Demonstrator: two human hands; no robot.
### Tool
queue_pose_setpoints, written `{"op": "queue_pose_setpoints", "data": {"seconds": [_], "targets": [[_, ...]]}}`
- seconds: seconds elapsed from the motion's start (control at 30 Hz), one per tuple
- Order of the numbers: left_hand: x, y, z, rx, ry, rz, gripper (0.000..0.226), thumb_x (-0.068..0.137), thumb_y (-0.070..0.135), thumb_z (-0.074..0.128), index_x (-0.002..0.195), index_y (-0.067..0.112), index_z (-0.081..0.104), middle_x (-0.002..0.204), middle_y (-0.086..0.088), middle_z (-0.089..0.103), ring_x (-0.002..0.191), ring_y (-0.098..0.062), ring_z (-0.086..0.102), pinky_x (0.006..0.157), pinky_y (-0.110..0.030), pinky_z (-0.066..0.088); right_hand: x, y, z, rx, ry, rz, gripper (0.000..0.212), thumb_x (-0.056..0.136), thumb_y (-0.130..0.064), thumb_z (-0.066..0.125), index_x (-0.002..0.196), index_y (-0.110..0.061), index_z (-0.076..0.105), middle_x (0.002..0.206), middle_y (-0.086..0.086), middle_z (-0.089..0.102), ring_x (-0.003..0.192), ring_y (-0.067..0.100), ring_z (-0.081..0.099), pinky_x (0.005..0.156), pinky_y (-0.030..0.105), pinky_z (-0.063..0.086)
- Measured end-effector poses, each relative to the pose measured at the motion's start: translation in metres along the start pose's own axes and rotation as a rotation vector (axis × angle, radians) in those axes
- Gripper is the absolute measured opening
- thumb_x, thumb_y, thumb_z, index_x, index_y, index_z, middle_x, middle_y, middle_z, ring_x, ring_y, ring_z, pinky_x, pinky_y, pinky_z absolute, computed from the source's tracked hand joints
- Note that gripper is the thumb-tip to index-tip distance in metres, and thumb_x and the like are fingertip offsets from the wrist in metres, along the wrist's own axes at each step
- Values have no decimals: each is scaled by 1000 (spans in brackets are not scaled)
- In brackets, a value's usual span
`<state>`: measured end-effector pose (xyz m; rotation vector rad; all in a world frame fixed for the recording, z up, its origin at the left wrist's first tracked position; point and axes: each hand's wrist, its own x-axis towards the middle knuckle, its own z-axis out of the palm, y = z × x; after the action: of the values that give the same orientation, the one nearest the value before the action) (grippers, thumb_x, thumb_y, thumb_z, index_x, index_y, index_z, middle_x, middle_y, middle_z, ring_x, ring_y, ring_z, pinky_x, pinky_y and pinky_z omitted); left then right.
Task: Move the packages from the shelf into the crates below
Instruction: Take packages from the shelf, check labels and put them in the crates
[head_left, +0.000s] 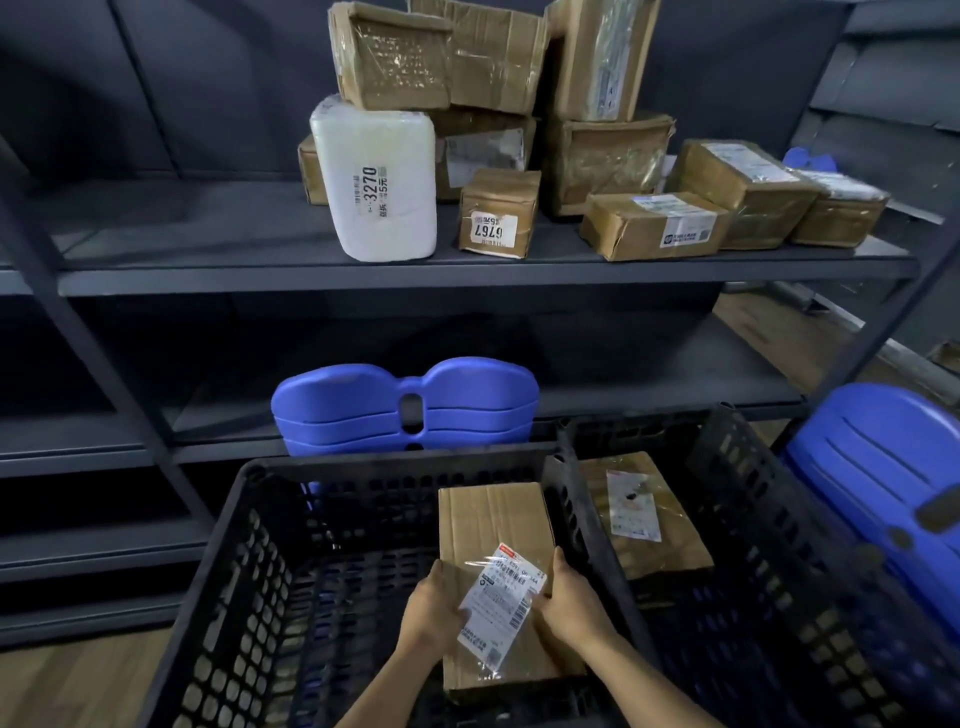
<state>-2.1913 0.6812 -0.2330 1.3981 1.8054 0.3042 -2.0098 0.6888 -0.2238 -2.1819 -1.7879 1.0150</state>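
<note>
i hold the box (493, 525) by its sides, left hand (434, 608) and right hand (569, 603) fingers curled round the edges, likely to set it flat in the crate (395, 461).

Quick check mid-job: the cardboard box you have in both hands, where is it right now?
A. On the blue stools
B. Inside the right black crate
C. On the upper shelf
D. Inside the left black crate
D: the left hand and right hand grip the cardboard box between the walls of the left crate, while the right crate holds a different taped package.
</note>
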Motion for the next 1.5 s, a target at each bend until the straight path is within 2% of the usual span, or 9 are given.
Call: {"op": "queue_pose_setpoints", "data": {"seconds": [0.2, 0.4, 0.63, 0.77, 0.87, 0.97, 1.17, 1.4, 1.5], "targets": [[30, -7, 13, 161, -160, -52, 82, 87, 15, 62, 150, 4, 12, 131, -6, 54, 117, -16, 56, 81, -20, 49, 45, 20, 28, -32, -111, 5, 90, 85, -38, 65, 154, -17, 10, 123, -1, 58, 108, 14, 60, 89, 30, 52], [51, -19, 37, 190, -220, -92, 98, 84, 17, 69, 151, 2, -2, 143, -10, 44, 126, -20, 51, 96, -25, 48, 55, 23, 33, -172, -192, 31, 97, 87, -30, 67, 153, -9, -1, 145, 9, 39, 126, 21, 48, 101, 30, 42], [58, -19, 46, 280, -263, -57, 102, 89, 20, 63, 146, -9, -16, 158, -19, 15, 140, -22, 34, 107, -22, 36, 64, 34, 45, -269, -201, 2, 97, 88, -22, 65, 152, -5, -5, 155, 13, 22, 136, 25, 37, 110, 30, 34], [60, -31, 49, 453, -270, 44, 123, 79, 41, 73, 147, -4, -20, 157, -22, -19, 148, -35, -7, 121, -37, 12, 58, 35, 42, -374, -209, -115, 95, 90, -25, 63, 152, -4, -7, 159, 14, -15, 148, 26, 0, 119, 31, 13], [62, -39, 54, 588, -322, 147, 115, 82, 43, 69, 150, 4, -15, 155, -21, -25, 140, -30, -28, 121, -46, 4, 53, 30, 40, -539, -260, -258, 94, 91, -26, 62, 153, -9, -6, 159, 6, -18, 147, 23, -15, 121, 38, 7], [51, -27, 55, 645, -345, 227, 103, 87, 30, 66, 152, 8, -11, 157, -20, -22, 141, -34, -25, 119, -46, 15, 47, 25, 40, -652, -318, -303, 80, 96, -19, 50, 154, -12, -5, 160, 4, -16, 147, 21, -13, 119, 39, 11], [51, -18, 72, 733, -340, 179, 78, 100, 20, 45, 151, 2, -10, 155, -28, -17, 141, -50, -14, 118, -54, 9, 42, 27, 37, -715, -327, -289, 74, 97, -12, 45, 154, -10, -2, 160, 6, -14, 148, 25, -8, 119, 37, 11], [46, -17, 71, 846, -311, 220, 84, 97, 10, 52, 150, -1, -12, 156, -23, -21, 145, -40, -14, 117, -46, 22, 44, 29, 43, -740, -337, -251, 73, 98, -12, 42, 153, -9, -7, 159, 6, -18, 148, 23, -11, 120, 37, 8], [43, -18, 65, 849, -317, 213, 87, 96, 16, 54, 151, 4, -13, 158, -15, -19, 147, -33, -12, 120, -45, 14, 44, 26, 34, -728, -372, -247, 77, 98, -22, 46, 153, -10, -6, 160, 7, -16, 148, 25, -11, 120, 37, 5]]}}
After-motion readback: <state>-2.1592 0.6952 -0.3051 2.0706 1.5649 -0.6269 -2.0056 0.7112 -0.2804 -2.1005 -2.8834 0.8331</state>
